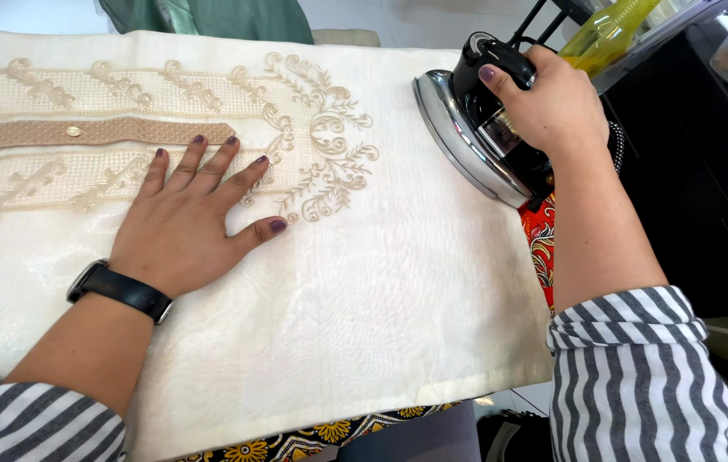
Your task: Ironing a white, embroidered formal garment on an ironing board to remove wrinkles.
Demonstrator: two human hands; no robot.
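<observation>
The left hand [197,224] lies flat and open on the cream garment [364,282], smoothing it. The right hand [552,103] grips the iron [479,128], tilted up at the cloth's edge; next it seems to need lowering flat onto the fabric

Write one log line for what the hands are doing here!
left hand: flat on cream cloth | right hand: gripping black iron, tipped up at cloth's edge

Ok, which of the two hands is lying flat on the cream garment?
The left hand, fingers spread on the cream garment beside the embroidery. The right hand grips the black iron tilted up at the cloth's edge.
</observation>
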